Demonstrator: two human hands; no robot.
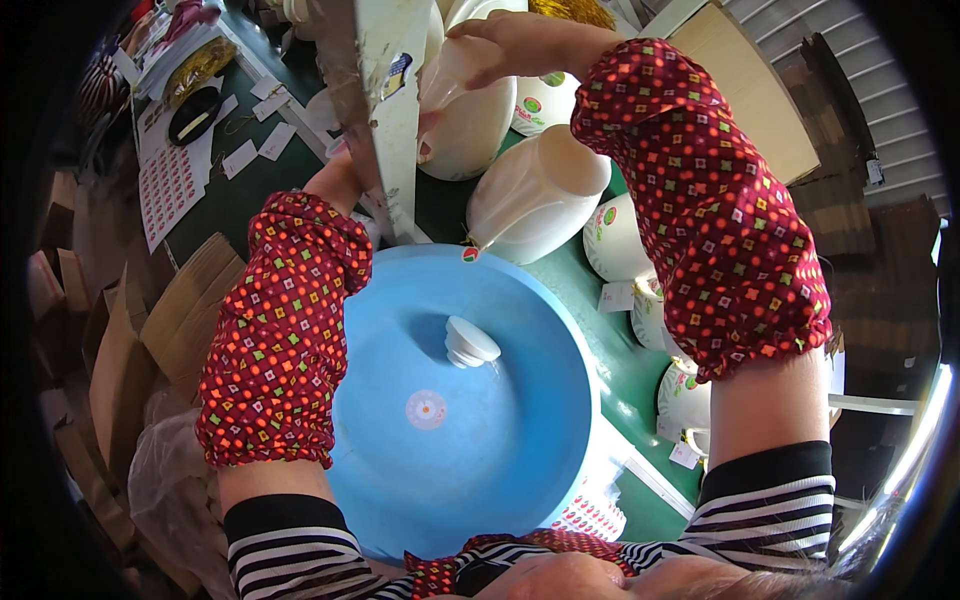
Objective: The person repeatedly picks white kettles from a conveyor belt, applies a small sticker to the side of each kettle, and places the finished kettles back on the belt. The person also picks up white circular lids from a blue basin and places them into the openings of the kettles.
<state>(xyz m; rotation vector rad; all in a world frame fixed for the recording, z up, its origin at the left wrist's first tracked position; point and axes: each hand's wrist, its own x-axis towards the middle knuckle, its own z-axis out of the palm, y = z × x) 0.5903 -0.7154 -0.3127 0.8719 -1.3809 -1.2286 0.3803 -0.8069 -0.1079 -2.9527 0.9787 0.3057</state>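
At the top centre is a white glossy vase, with several more white pieces around it. My right hand reaches across its upper part, fingers curved against it. Much of my left hand is hidden behind a pale, worn metal post; its fingertips show past the post on the vase's left side. Close by on the right, a white vase with a wide round mouth lies tilted, a small red and green tag at its end. A small white stepped piece lies in the blue basin below my arms.
Several white pots with printed decoration and tags line the green table at right. Sticker sheets and white tags lie at left. Open cardboard boxes and clear plastic stand lower left; a cardboard panel is upper right.
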